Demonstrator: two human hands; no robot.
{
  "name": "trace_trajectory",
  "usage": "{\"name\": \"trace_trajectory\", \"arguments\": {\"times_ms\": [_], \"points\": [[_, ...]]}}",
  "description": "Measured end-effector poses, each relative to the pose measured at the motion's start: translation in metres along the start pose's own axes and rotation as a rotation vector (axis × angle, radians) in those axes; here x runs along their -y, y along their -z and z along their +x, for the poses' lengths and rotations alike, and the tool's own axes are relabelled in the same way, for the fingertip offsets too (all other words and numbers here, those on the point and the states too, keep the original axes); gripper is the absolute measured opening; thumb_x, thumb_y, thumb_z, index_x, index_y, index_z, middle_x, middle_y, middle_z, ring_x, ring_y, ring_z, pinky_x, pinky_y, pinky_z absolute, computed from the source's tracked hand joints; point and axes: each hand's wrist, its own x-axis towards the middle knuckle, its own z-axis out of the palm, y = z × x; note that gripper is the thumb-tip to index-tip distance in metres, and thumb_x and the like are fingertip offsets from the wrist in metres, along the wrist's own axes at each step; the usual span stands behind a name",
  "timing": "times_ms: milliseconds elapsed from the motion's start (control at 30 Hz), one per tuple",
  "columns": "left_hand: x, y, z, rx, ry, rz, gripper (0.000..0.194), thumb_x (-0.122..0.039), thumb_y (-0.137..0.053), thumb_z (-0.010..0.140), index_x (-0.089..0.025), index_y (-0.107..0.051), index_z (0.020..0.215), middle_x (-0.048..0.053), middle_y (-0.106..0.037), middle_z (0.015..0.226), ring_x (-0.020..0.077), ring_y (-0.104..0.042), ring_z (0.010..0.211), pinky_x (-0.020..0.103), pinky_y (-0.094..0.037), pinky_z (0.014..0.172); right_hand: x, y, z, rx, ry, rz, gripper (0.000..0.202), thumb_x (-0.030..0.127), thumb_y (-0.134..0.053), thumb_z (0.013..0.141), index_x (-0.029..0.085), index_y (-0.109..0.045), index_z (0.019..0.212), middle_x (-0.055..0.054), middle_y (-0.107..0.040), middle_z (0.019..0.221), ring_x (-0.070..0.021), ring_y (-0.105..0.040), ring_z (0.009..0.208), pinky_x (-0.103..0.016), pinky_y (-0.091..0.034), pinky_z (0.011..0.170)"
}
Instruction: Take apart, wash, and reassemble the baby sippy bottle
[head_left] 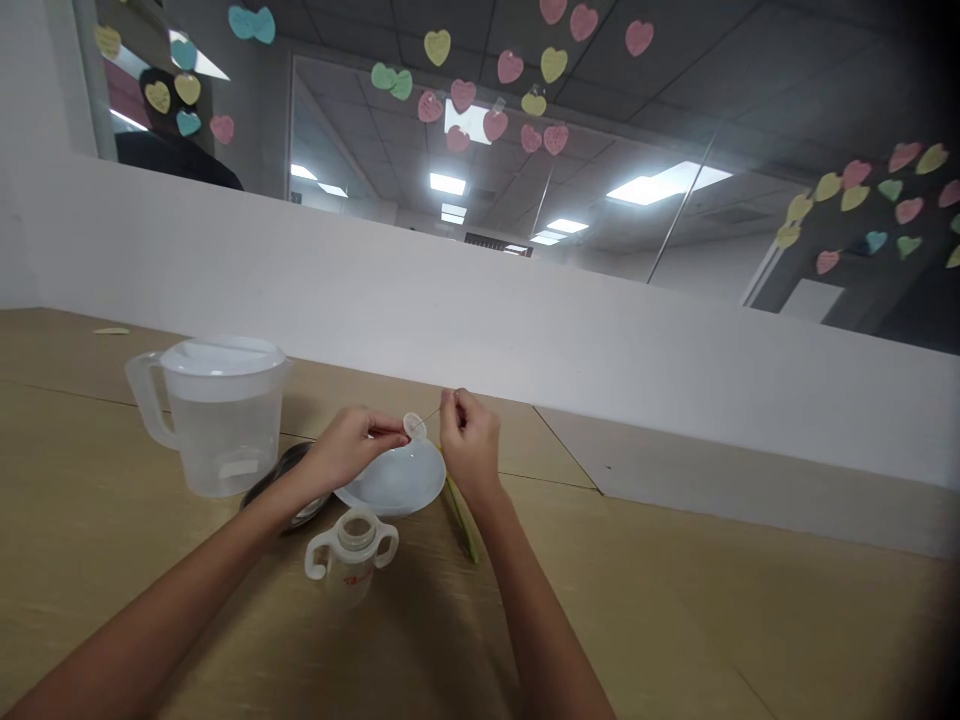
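My left hand [356, 442] pinches the edge of a small round translucent bottle part [415, 427] above a whitish bowl [401, 485]. Closed just to its right, my right hand [471, 435] grips a thin rod [430, 414] whose far end reaches the small part; whether the tip goes through it, I cannot tell. Nearer to me stands an uncapped baby bottle [352, 575] with two white handles and red print. Behind my right wrist lies a long yellow-green object [463, 522], partly hidden. My left forearm partly covers a dark, shiny round dish [304, 512].
A clear plastic pitcher [225, 430] with a white lid stands on the left of the wooden table [675, 620]. A white wall [450, 300] closes off the back, below glass [600, 190] carrying heart-shaped notes. Beyond the glass at left, a person [172, 155] is partly visible.
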Motion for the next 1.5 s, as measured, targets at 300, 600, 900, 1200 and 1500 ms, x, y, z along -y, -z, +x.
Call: {"name": "trace_trajectory", "arguments": {"times_ms": [300, 600, 900, 1200, 1500], "points": [[-0.001, 0.001, 0.001, -0.028, 0.008, 0.045, 0.034, -0.045, -0.055, 0.076, -0.019, -0.072, 0.090, 0.002, -0.072, 0.093, 0.0226, -0.063, 0.088, 0.027, -0.046, 0.078, -0.004, 0.020, 0.007, -0.139, -0.177, 0.150, 0.037, 0.036, -0.040, 0.084, 0.019, -0.036, 0.051, 0.007, -0.026, 0.047, -0.0077, -0.027, 0.045, -0.021, -0.023, 0.046], [0.008, -0.008, 0.007, -0.037, -0.070, 0.323, 0.029, -0.038, -0.050, 0.082, -0.022, -0.072, 0.094, 0.004, -0.071, 0.097, 0.0225, -0.063, 0.089, 0.028, -0.043, 0.077, -0.023, 0.085, 0.028, -0.580, -0.322, 0.243, 0.033, 0.035, -0.043, 0.082, 0.021, -0.034, 0.053, 0.008, -0.026, 0.043, -0.0069, -0.025, 0.037, -0.022, -0.021, 0.039], [0.056, -0.018, 0.017, 0.058, 0.018, 0.656, 0.021, -0.013, -0.056, 0.075, -0.018, -0.074, 0.084, 0.015, -0.070, 0.088, 0.0272, -0.060, 0.090, 0.036, -0.037, 0.086, -0.040, 0.064, 0.026, -0.255, -0.263, -0.166, 0.036, 0.033, -0.040, 0.085, 0.018, -0.044, 0.052, 0.004, -0.038, 0.047, -0.0107, -0.036, 0.048, -0.024, -0.026, 0.051], [0.092, -0.043, 0.012, 0.249, 0.042, 0.375, 0.015, -0.016, -0.058, 0.065, -0.020, -0.072, 0.066, 0.003, -0.068, 0.065, 0.0174, -0.061, 0.065, 0.023, -0.042, 0.063, -0.069, -0.006, 0.005, 0.300, -0.422, -0.429, 0.038, 0.030, -0.032, 0.090, 0.016, -0.064, 0.075, -0.009, -0.067, 0.078, -0.0171, -0.058, 0.073, -0.024, -0.033, 0.062], [0.095, -0.032, 0.023, 0.080, 0.049, 0.045, 0.032, -0.034, -0.049, 0.077, -0.014, -0.070, 0.090, 0.005, -0.071, 0.086, 0.0188, -0.062, 0.084, 0.027, -0.045, 0.076, -0.091, -0.023, -0.013, 0.529, -0.586, -0.418, 0.032, 0.028, -0.044, 0.084, 0.010, -0.067, 0.069, -0.018, -0.067, 0.078, -0.0222, -0.063, 0.074, -0.027, -0.039, 0.063]]}}
